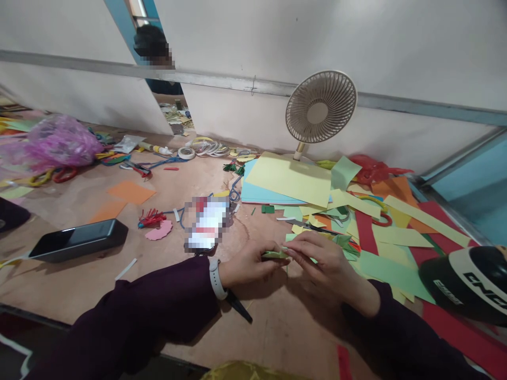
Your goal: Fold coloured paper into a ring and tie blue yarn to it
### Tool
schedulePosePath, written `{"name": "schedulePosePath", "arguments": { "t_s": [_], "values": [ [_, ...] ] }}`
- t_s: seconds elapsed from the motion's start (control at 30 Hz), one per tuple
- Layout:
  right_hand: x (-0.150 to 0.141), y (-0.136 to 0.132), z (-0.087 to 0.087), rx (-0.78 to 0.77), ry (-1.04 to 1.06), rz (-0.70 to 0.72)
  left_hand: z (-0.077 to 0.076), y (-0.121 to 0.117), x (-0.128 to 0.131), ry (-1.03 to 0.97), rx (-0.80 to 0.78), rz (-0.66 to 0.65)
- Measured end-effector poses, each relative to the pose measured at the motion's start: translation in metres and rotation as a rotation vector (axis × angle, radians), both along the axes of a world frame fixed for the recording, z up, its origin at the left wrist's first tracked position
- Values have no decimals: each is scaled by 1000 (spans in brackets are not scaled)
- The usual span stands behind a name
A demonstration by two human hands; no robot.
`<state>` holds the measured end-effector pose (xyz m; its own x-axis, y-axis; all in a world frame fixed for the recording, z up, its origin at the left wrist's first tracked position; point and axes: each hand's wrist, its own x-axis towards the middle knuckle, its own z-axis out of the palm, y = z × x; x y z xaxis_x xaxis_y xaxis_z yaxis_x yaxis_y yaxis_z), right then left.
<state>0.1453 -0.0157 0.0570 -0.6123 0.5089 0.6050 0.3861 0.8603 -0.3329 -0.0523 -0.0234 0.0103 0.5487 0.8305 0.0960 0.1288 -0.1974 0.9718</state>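
Note:
My left hand (pixel 253 262), with a pale watch strap at the wrist, pinches a small piece of green paper (pixel 274 254). Close against it, my right hand (pixel 320 258) has its thumb and fingertips pressed together at the paper's right end. The fingers hide much of the piece, so its full shape is unclear. Beyond my hands lies a lit smartphone (pixel 208 224), blurred on its screen. Scissors (pixel 307 226) rest among paper scraps just past my right hand. Under my left wrist a dark pen-like stick (pixel 238 307) lies on the table.
A small fan (pixel 321 108) stands at the back, behind yellow and blue sheets (pixel 289 177). Coloured strips and a black helmet-like object (pixel 463 285) crowd the right. A black box-shaped device (pixel 79 240), orange paper (pixel 131 192) and a pink plastic bag (pixel 59 142) lie left.

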Motion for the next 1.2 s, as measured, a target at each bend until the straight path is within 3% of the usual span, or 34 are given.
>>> {"name": "schedulePosePath", "arguments": {
  "t_s": [0.23,0.47,1.2],
  "values": [
    [-2,2,8,39,3,-38,7,0,-5,-249,-351,-157],
    [2,4,10,44,24,-80,2,3,-2,-414,-562,-112],
    [-5,-6,12,113,60,-90,-1,4,-1,-389,-516,-93]
  ]
}}
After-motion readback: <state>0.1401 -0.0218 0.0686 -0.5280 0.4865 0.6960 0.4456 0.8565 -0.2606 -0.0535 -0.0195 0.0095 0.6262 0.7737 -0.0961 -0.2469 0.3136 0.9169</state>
